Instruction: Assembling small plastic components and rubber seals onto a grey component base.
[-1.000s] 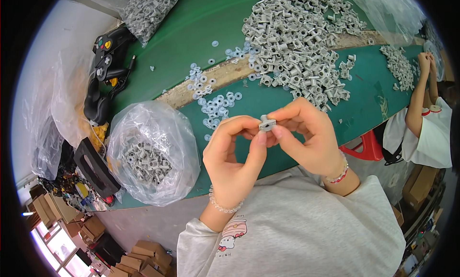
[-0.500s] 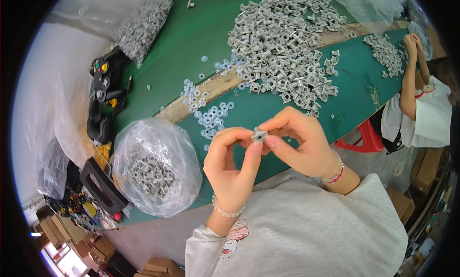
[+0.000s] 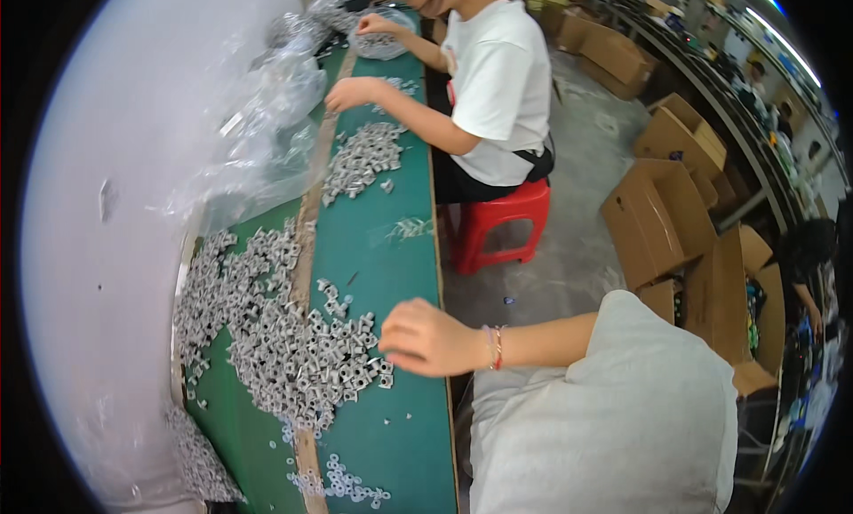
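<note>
My right hand is over the right edge of a large pile of small grey moulded parts on the green table. Its fingers curl downward toward the outermost pieces. The hand looks closed, but what lies between its fingertips, if anything, is hidden. A beaded bracelet circles the wrist. Below the pile, small pale blue translucent washers are scattered. My left hand is outside the picture.
Farther up the table, a co-worker in a white shirt sits on a red stool, hands above a smaller pile of grey parts. Clear plastic bags lie along the wall. Open cardboard boxes stand on the floor at right.
The view has swung right toward the co-worker. My hands, earlier together on a small grey part, have separated. My right hand is now at the pile; the left has gone out of view.
</note>
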The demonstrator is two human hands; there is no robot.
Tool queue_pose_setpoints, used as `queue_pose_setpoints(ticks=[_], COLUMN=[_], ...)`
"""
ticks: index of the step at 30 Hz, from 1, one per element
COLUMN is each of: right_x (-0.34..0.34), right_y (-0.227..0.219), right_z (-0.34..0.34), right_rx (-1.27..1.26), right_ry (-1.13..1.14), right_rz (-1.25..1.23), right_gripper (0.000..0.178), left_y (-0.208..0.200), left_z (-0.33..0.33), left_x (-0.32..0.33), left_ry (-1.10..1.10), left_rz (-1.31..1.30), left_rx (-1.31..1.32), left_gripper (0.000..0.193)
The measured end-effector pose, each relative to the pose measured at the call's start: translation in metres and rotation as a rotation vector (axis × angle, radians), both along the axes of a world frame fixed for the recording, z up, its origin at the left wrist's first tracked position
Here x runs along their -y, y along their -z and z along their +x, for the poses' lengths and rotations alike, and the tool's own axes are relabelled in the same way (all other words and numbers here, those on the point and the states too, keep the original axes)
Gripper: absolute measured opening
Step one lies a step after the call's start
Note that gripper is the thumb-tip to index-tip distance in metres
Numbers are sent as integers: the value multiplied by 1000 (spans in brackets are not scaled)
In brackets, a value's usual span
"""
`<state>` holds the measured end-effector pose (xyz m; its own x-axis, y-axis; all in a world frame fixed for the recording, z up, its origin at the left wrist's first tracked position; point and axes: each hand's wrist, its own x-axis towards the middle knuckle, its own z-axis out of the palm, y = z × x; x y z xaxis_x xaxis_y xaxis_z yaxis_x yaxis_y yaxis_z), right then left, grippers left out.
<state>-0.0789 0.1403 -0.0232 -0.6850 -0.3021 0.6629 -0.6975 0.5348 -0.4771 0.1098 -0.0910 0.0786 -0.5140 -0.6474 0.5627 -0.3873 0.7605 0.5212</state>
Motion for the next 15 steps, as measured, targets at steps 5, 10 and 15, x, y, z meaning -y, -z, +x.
queue_pose_setpoints(ticks=[5, 10, 15], right_x=[-9, -16, -4], right_y=[26, 34, 38], right_z=[-8, -10, -13], right_rx=[-58, -66, -65], right_ry=[162, 108, 63], right_rz=[-213, -125, -20], right_gripper=[8, 25, 34], left_y=[7, 16, 55], left_z=[-2, 3, -15], left_x=[2, -12, -32], left_ry=[57, 234, 948], left_rz=[-48, 84, -59], left_rx=[-162, -256, 188], left_gripper=[19, 21, 41])
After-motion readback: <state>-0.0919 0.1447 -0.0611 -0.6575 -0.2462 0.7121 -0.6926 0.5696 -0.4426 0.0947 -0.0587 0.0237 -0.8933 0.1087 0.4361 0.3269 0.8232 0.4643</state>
